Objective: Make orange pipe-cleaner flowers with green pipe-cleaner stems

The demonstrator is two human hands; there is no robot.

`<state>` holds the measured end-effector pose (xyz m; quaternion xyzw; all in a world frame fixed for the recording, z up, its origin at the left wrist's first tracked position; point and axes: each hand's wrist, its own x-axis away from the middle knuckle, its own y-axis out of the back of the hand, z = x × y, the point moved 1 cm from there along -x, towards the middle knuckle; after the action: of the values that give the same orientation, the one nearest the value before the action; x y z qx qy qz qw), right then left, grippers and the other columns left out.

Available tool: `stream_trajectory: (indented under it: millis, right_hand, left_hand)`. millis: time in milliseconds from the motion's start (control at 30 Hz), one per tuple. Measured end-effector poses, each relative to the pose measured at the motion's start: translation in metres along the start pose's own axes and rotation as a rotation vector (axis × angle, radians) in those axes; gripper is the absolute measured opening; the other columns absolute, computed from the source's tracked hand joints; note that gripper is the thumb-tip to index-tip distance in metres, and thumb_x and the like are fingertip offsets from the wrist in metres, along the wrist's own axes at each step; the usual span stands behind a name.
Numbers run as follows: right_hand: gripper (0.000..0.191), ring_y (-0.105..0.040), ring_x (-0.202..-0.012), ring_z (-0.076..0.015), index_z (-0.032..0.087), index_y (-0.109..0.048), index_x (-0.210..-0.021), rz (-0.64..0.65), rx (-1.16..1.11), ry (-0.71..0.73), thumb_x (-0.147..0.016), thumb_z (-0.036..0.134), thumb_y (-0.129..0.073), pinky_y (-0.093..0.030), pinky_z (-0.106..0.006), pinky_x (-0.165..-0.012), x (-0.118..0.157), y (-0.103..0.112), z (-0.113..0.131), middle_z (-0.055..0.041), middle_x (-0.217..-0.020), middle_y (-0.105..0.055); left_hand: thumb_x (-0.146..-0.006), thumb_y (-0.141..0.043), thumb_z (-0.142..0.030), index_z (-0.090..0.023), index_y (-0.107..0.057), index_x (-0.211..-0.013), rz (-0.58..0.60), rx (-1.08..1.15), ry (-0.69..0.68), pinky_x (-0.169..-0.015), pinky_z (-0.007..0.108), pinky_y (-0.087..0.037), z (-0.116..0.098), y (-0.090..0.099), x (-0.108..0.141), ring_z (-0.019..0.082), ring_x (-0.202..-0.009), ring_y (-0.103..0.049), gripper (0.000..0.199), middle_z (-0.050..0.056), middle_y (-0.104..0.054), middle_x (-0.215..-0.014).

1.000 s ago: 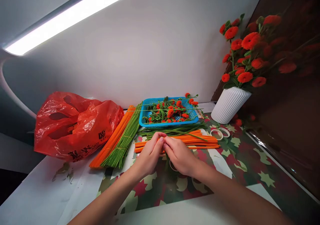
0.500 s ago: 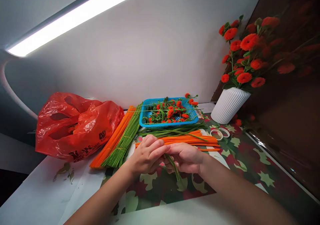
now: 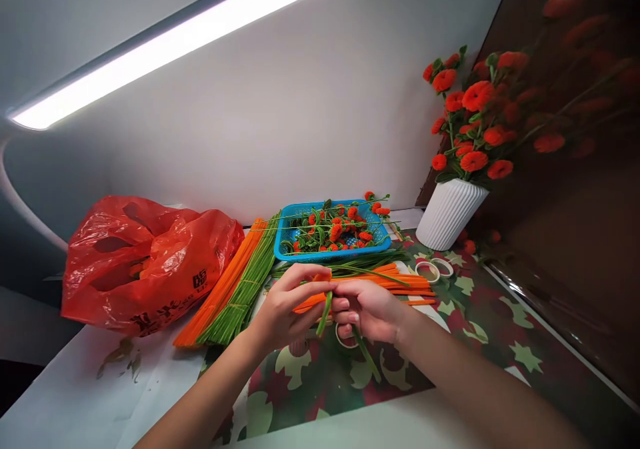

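A green pipe cleaner is bent between my two hands above the patterned mat, with one end hanging at my left fingers and a longer end sloping below my right hand. My left hand pinches it near the fold, thumb and fingertips close together. My right hand grips it with the fingers curled, its fingertips meeting those of the left. Just behind the hands lie loose orange pipe cleaners, partly covered by my fingers. A ring of tape shows partly below the right fingers.
A blue basket holds small orange flowers and green stems. To its left lie bundled green pipe cleaners, orange ones and a red plastic bag. Tape rolls and a white vase of orange flowers stand right.
My hands have opened slightly and turned, so a short end of the green pipe cleaner now shows by the left fingers. The whole view has shifted a little.
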<state>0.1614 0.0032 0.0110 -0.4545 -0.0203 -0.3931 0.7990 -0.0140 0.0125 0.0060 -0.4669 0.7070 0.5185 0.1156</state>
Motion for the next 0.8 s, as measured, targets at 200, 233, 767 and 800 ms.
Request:
stream_trajectory:
  millis: [200, 233, 767, 800]
  right_hand:
    - [0.018, -0.028, -0.041, -0.0036, 0.017, -0.047, -0.071, -0.079, 0.221, 0.107, -0.079, 0.029, -0.058, -0.026, -0.019, -0.044, 0.001, -0.01, -0.005, 0.0084, -0.054, -0.038]
    - [0.02, -0.029, -0.041, -0.0036, 0.017, -0.047, -0.069, -0.096, 0.265, 0.13, -0.079, 0.031, -0.059, -0.028, -0.019, -0.044, 0.0, -0.01, -0.005, 0.0081, -0.054, -0.04]
    - [0.016, -0.065, -0.066, -0.0157, 0.018, -0.07, -0.077, -0.328, 0.829, 0.825, -0.075, 0.033, -0.071, -0.052, -0.028, -0.062, 0.026, -0.019, 0.017, -0.0022, -0.071, -0.069]
    - [0.019, -0.065, -0.064, -0.0156, 0.017, -0.07, -0.077, -0.331, 0.762, 0.793, -0.072, 0.034, -0.073, -0.053, -0.028, -0.06, 0.025, -0.017, 0.018, -0.0019, -0.069, -0.069]
  left_hand:
    - [-0.082, -0.063, -0.024, -0.022, -0.07, -0.082, -0.066, 0.073, 0.096, -0.077, 0.034, -0.051, -0.003, 0.002, 0.0, 0.021, -0.088, -0.061, 0.007, 0.008, -0.065, -0.096]
    - [-0.081, -0.064, -0.025, -0.022, -0.07, -0.078, -0.079, 0.1, 0.138, -0.076, 0.034, -0.051, -0.003, 0.001, 0.0, 0.021, -0.088, -0.061, 0.007, 0.008, -0.065, -0.095]
    - [-0.071, -0.074, -0.03, -0.018, -0.069, -0.068, -0.153, 0.776, 0.558, -0.075, 0.032, -0.051, -0.006, -0.014, -0.003, 0.02, -0.087, -0.062, 0.014, 0.007, -0.065, -0.092]
    - [-0.072, -0.074, -0.031, -0.017, -0.068, -0.068, -0.146, 0.87, 0.612, -0.074, 0.031, -0.052, -0.006, -0.017, -0.002, 0.019, -0.084, -0.062, 0.015, 0.006, -0.066, -0.089]
